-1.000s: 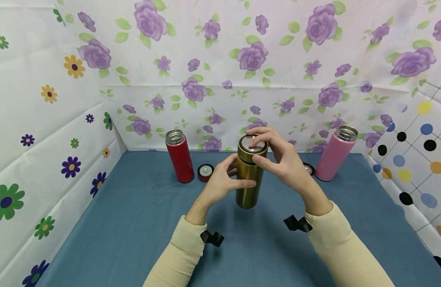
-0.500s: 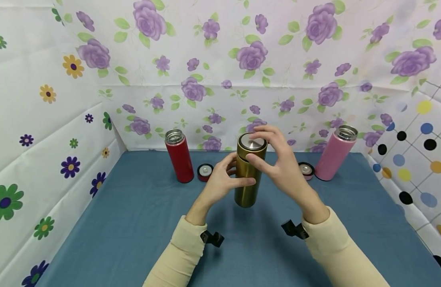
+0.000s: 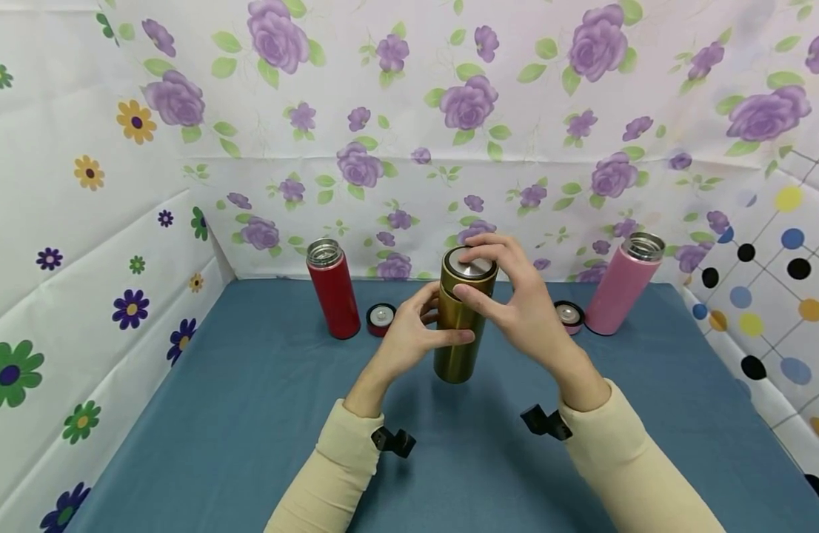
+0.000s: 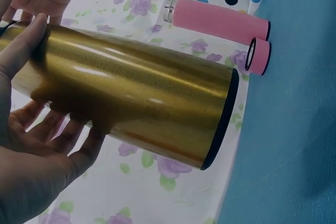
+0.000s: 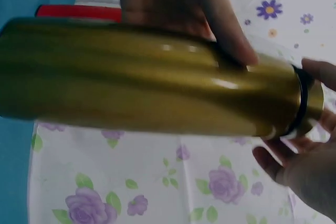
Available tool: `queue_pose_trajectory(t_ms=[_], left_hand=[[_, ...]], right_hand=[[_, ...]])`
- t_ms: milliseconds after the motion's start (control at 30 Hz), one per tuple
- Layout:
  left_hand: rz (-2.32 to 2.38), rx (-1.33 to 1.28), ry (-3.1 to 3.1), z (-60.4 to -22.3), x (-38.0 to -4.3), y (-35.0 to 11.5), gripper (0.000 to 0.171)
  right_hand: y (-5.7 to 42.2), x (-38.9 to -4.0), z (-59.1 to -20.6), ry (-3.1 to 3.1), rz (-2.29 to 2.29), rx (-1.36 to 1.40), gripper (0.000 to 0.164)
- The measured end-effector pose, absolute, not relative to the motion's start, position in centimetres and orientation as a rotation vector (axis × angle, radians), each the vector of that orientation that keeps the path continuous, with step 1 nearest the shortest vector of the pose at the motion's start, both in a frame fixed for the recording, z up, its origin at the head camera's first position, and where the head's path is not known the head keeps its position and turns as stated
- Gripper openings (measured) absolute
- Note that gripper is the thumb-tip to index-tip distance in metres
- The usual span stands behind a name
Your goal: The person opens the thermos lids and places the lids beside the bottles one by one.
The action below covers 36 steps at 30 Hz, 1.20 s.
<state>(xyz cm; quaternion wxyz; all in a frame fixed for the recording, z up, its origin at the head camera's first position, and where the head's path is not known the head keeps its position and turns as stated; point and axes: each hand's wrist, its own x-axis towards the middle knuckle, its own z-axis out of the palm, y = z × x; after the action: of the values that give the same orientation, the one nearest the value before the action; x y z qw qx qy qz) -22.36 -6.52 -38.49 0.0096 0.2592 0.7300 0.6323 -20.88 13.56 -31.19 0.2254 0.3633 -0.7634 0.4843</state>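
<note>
A gold thermos bottle (image 3: 459, 333) with a steel-topped lid (image 3: 471, 265) is slightly tilted at the middle of the head view. My left hand (image 3: 409, 337) grips its body from the left, thumb across the front. At the top, my right hand (image 3: 523, 303) holds the lid, its thumb on the near side and fingers reaching over the rim. A dark band (image 5: 300, 100) rings the bottle near the lid in the right wrist view. Seen from the left wrist, the bottle's dark-edged base (image 4: 220, 124) stands apart from the blue cloth.
Behind on the left, a red bottle (image 3: 335, 296) stands uncapped beside its upturned lid (image 3: 381, 317). A pink bottle (image 3: 624, 289) stands uncapped at the back right, with its lid (image 3: 569, 315) next to it. Blue cloth (image 3: 249, 414) covers the table; flowered sheets (image 3: 409, 133) rise behind.
My right hand and wrist have shifted a little left and turned around the lid, uncovering more of the pink lid behind. The gold bottle has drifted slightly left; my left hand keeps its grip.
</note>
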Motion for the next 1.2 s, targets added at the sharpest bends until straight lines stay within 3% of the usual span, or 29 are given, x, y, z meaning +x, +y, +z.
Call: queue_pose_trajectory(t_ms=[833, 1200], left_hand=[[1.903, 0.884, 2.121, -38.2, -22.2, -7.0, 0.071], [1.898, 0.898, 2.068, -38.3, -22.3, -7.0, 0.074]], right_hand=[[16.9, -22.9, -29.1, -2.111, 1.643, 1.534, 0.027], [17.1, -22.9, -28.8, -2.074, 1.742, 1.580, 0.023]])
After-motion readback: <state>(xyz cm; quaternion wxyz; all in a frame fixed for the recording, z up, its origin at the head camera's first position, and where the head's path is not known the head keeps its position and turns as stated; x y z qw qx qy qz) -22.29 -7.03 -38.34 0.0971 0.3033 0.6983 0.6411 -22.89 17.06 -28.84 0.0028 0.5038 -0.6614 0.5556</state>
